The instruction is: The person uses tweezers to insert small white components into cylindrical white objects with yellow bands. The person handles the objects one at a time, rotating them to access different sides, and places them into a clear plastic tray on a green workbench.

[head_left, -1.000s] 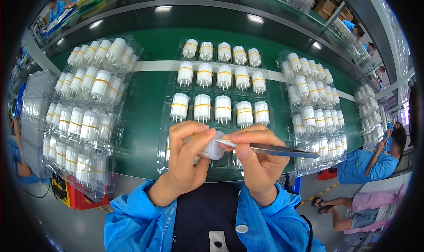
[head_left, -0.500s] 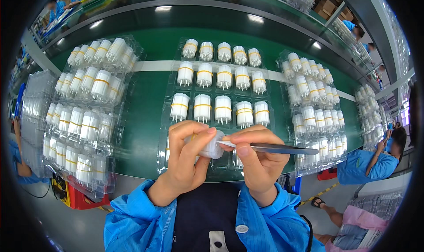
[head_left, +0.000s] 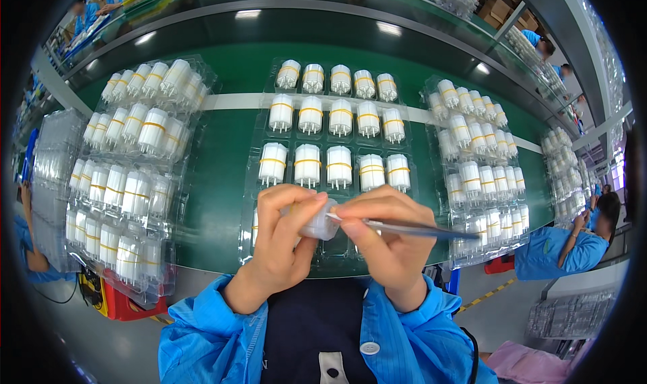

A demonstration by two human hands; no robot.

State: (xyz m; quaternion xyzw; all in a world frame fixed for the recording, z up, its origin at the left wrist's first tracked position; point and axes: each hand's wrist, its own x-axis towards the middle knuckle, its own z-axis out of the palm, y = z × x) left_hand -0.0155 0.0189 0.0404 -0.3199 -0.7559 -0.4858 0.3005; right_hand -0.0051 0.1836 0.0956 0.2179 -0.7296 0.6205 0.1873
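Note:
My left hand (head_left: 278, 239) is closed round a whitish translucent cylinder (head_left: 319, 226), its end turned toward the right. Pinched in my right hand (head_left: 392, 239) is a pair of metal tweezers (head_left: 431, 230), blurred, with the handle sticking out to the right. Their pale tip meets the end of the cylinder; I cannot make out whether it grips anything there. Beneath both hands lies a clear plastic tray (head_left: 252, 175) with rows of white pronged cylinders (head_left: 340, 117), each with a yellow band round it.
Stacked clear trays of similar white cylinders stand on the green bench (head_left: 219, 155) at left (head_left: 135, 188) and right (head_left: 482, 182). Empty clear trays (head_left: 50, 182) are piled at the far left. A co-worker in blue (head_left: 563, 252) is at the right. A metal rail (head_left: 323, 7) crosses behind.
My right hand has shifted slightly left, bringing the tweezers' tip closer into the cylinder's end. The left hand stays almost still. The pink-clothed person at lower right has moved lower.

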